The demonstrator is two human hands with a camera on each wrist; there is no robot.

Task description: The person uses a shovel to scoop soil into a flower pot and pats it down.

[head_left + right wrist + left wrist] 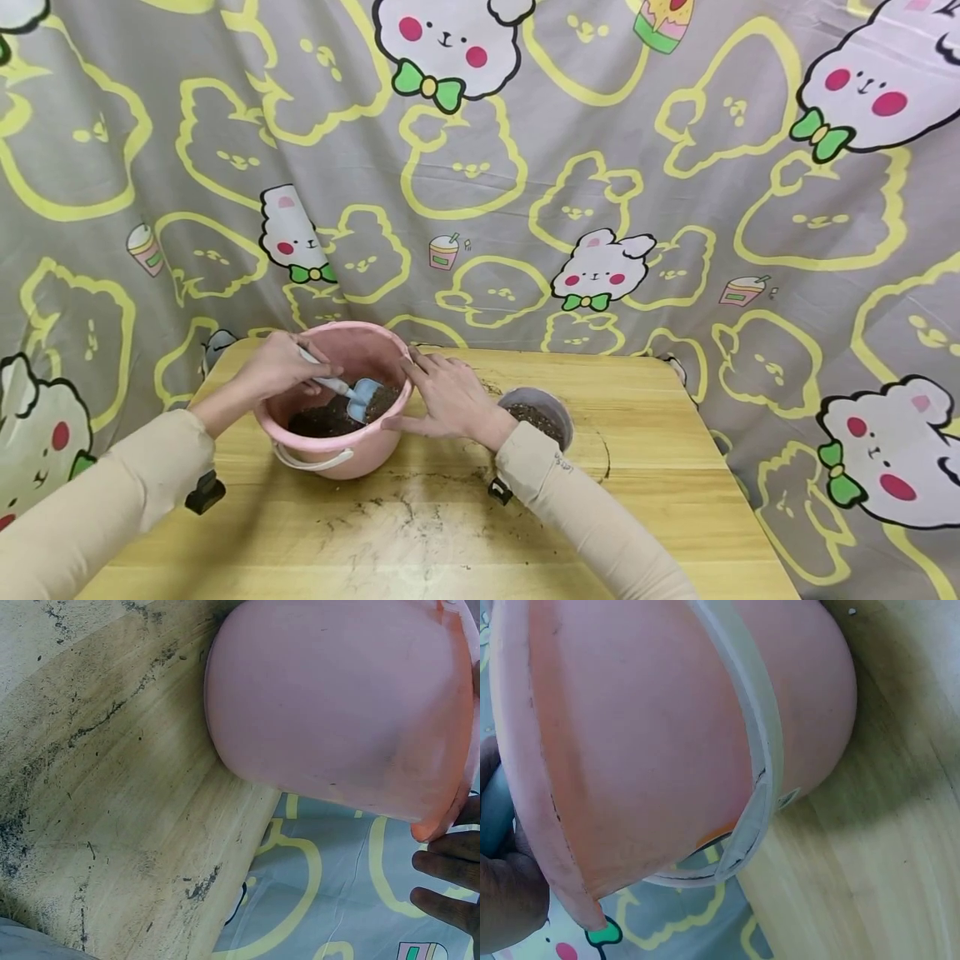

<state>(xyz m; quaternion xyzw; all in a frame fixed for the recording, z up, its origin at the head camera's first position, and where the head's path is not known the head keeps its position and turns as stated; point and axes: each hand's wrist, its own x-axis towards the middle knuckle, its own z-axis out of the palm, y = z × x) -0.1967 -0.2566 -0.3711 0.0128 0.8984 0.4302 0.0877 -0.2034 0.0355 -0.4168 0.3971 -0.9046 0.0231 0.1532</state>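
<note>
A pink bucket with a white handle stands on the table, dark soil inside. Reaching over its left rim, my left hand grips a small shovel by its pale handle. The blue blade of the shovel is inside the bucket at the soil. My right hand rests at the bucket's right rim, fingers fairly straight and spread in the right wrist view, where the pink bucket wall fills the upper right. In the left wrist view, the bucket hides most of the left hand.
Right of the bucket, partly behind my right forearm, stands a grey pot holding soil. Loose soil crumbs lie scattered over the wooden table. A patterned curtain hangs behind it. Small black devices sit under both wrists.
</note>
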